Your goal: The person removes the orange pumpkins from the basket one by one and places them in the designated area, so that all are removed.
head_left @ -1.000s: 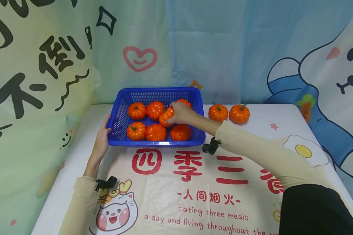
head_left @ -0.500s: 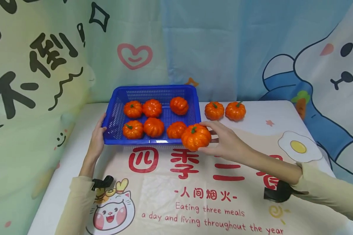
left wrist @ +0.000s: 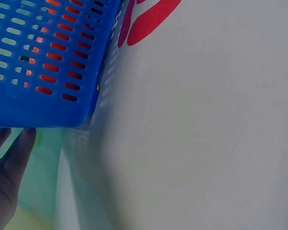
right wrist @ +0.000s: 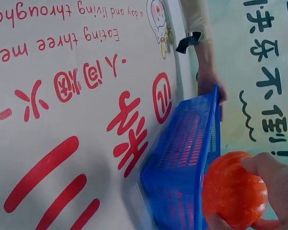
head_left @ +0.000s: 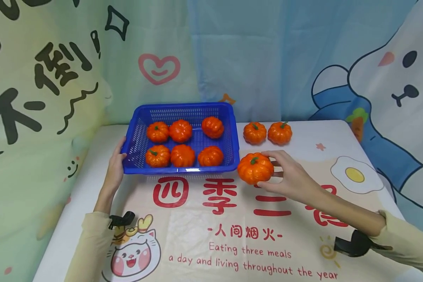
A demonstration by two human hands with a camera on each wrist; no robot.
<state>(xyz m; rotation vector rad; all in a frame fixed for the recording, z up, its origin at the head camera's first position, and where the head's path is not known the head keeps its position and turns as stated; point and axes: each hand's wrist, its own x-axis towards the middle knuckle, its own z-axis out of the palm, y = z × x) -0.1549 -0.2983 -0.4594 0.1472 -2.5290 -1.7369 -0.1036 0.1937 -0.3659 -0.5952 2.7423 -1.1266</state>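
My right hand holds a small orange pumpkin with a green stem, thumb and fingers around its right side. It is held just off the front right corner of a blue plastic basket. In the right wrist view the thumb presses on the pumpkin. My left hand touches the basket's left end with fairly straight fingers; the left wrist view shows fingertips against the basket's edge. Inside the basket, several more pumpkins sit in two rows, with a gap in the back row.
Two pumpkins stand side by side on the table, right of the basket. A printed cloth with red lettering covers the table. A patterned curtain hangs behind.
My right hand has lifted a pumpkin out of the basket's back row and carried it right, past the basket's front right corner. The left hand has stayed at the basket's left end.
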